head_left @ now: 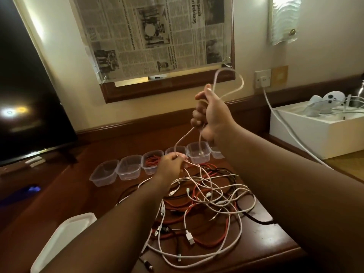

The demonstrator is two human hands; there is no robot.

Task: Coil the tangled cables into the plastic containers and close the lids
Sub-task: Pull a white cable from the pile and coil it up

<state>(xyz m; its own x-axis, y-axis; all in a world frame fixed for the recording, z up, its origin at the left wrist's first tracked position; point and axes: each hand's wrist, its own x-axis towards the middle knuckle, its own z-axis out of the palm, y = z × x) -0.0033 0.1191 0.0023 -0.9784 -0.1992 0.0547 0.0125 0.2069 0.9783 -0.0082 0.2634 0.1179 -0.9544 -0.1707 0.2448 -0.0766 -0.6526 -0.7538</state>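
A tangle of white, red and black cables [204, 201] lies on the dark wooden table [82, 194]. My right hand [212, 115] is raised above it and grips loops of a white cable [239, 85] that arch over my fist. From that hand the same cable runs down to my left hand [171, 164], which pinches it just above the pile. Behind the pile stands a row of several clear plastic containers [130, 168] without lids. One container [152, 162] holds a coiled red cable. The others look empty.
A white lid or tray [65, 237] lies at the table's near left. A dark TV screen [25, 95] stands at the left. At the right, a white box [315, 133] holds gadgets, and a white cord [279, 119] runs from the wall socket across it.
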